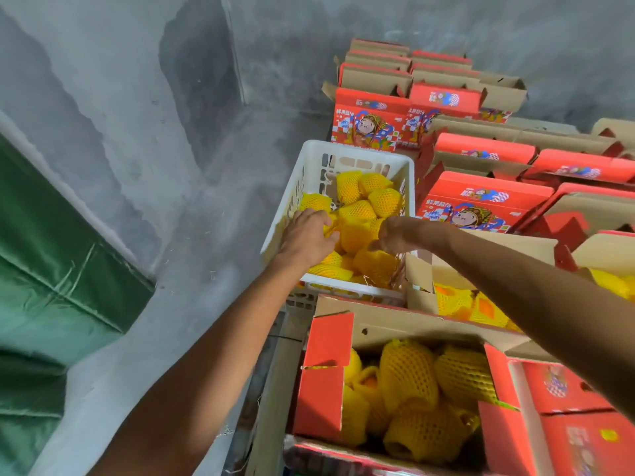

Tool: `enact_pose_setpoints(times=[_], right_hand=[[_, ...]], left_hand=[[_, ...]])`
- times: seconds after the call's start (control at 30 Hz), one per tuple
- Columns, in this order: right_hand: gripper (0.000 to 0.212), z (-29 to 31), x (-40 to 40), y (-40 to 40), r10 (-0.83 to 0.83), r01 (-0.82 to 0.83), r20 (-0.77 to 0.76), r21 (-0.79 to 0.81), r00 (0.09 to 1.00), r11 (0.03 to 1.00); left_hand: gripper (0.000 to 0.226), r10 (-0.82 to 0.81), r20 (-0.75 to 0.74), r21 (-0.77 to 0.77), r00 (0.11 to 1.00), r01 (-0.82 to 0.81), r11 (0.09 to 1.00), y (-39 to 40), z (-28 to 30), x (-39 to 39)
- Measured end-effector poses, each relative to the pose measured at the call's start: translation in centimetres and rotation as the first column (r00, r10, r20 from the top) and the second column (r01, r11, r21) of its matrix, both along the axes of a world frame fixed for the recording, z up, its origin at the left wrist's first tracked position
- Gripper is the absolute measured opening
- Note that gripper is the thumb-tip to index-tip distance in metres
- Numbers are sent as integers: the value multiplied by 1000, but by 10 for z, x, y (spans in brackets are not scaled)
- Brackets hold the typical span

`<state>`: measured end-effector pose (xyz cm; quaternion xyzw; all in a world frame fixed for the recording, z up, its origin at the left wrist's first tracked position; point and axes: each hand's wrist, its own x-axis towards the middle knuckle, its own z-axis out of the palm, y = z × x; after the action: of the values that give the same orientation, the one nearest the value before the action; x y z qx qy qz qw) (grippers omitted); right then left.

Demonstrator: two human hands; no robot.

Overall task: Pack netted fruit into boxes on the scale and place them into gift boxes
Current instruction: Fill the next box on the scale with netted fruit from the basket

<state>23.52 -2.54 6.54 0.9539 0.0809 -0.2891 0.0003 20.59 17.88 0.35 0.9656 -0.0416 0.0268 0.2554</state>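
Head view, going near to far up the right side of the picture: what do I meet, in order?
Open box of netted fruit → second open box with fruit → white crate, where left hand and right hand reach into the netted fruit → red gift boxes at the wall.

A fruit packing room or storeroom. Bare grey concrete floor (144, 139), rows of red printed gift boxes (481, 201) with open flaps, a white plastic crate (357, 149) of yellow foam-netted fruit (385, 201), a green tarpaulin (51, 269) alongside.

Both arms reach forward, left hand (305, 235) spread palm-down, right hand (395, 235) curled.
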Motion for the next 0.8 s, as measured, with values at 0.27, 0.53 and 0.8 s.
enact_pose_setpoints(times=[0.27, 0.53, 0.8], right_hand=[[19, 76, -109, -6, -125, 31, 85, 698, 988, 715], [16, 92, -232, -44, -152, -137, 245, 850, 957, 509], [10, 65, -265, -47, 294, -411, 383, 271, 876, 870]], left_hand=[[12, -145, -60, -516, 988, 93, 851, -8, 71, -91], [7, -246, 238, -535, 940, 338, 774, -30, 98, -204], [6, -344, 130, -410, 930, 367, 835, -45, 100, -250]])
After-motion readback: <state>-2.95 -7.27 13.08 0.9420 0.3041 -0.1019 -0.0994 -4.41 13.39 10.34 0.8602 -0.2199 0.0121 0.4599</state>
